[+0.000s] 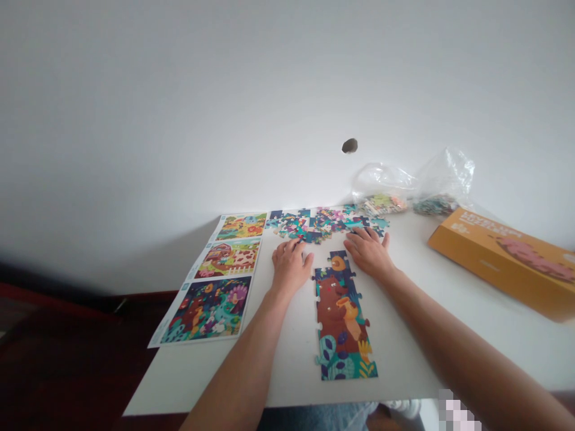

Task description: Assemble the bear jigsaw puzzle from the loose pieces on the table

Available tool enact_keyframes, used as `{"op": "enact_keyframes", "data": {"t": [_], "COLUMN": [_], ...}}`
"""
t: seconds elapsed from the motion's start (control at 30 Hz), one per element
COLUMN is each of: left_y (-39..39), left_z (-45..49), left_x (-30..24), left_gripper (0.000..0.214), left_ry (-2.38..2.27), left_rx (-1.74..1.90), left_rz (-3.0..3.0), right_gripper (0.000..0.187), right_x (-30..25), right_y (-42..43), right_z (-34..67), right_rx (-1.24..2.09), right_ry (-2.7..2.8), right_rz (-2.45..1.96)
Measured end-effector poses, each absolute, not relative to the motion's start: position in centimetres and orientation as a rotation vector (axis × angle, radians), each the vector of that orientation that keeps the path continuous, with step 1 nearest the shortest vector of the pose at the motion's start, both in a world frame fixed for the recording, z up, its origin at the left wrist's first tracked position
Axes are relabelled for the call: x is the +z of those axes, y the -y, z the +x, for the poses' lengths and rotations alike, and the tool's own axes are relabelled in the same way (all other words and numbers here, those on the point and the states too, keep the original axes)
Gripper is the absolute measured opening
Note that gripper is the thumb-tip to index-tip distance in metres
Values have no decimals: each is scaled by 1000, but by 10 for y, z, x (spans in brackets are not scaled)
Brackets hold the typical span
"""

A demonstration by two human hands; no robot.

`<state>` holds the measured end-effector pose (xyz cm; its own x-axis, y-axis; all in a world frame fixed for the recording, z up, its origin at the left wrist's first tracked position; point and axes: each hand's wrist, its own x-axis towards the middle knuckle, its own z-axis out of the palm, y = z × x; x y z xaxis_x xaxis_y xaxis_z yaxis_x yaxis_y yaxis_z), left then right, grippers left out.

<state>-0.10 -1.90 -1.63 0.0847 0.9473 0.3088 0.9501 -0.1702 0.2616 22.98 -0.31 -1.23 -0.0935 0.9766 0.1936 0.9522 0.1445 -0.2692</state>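
My left hand [291, 263] rests palm down with its fingers apart, fingertips at the near edge of a heap of loose jigsaw pieces [309, 222]. At the heap's right side my right hand [369, 251] also lies palm down, fingers spread, its fingertips by several pieces. Neither hand shows a piece gripped in it. Between my forearms lies a joined section of the puzzle [342, 317], showing a brown bear with a yellow jar; a piece with a round orange shape tops it. Whether the fingertips press on pieces I cannot tell.
A picture sheet [205, 279] with three printed scenes lies on the left of the white table [188, 383]. Two clear plastic bags of pieces, one [384, 200] beside the other [435, 200], stand at the back right. An orange box [503, 257] sits at the right. A wall rises behind.
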Motion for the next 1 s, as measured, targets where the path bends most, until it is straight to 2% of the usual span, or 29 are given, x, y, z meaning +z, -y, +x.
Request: {"op": "enact_keyframes", "data": {"t": [0.27, 0.37, 0.67, 1.0], "left_y": [21, 22, 22, 22], "left_z": [-2, -1, 0, 1], "left_x": [-14, -14, -14, -14], "left_gripper": [47, 45, 41, 41], "left_ry": [1991, 1912, 1984, 1902], "left_rx": [-583, -514, -555, -527], "left_rz": [-2400, -2528, -2426, -2516], "right_gripper": [51, 51, 44, 60], "right_x": [-10, -11, -13, -6], "right_y": [7, 7, 5, 12], "right_z": [228, 227, 227, 221], "right_rx": [235, 275, 144, 398], "right_ry": [2358, 2377, 2282, 2438], "right_rz": [-1624, -1607, -1667, -1450]}}
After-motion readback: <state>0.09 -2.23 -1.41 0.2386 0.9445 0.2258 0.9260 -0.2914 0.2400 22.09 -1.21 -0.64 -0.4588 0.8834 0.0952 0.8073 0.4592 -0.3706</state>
